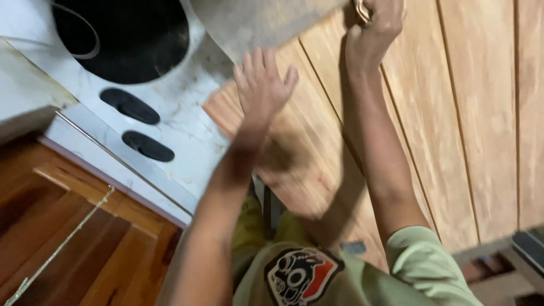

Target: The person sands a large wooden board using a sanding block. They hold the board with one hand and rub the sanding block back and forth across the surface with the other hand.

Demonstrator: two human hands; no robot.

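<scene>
Left hand (262, 85), head view: open, fingers spread flat on wooden plank (294, 141) lying over panelled boards; right hand (378, 25) fisted round grey sheet's (260, 22) edge at top; black round basin (122, 37) w/ contents unclear, upper left.

The bench (470, 113), a surface of light wooden planks with dark seams, carries a grey flat sheet (255, 22) at its far edge and a loose wooden board (283, 153) at its left, overhanging the white tiled floor (187, 113).
</scene>
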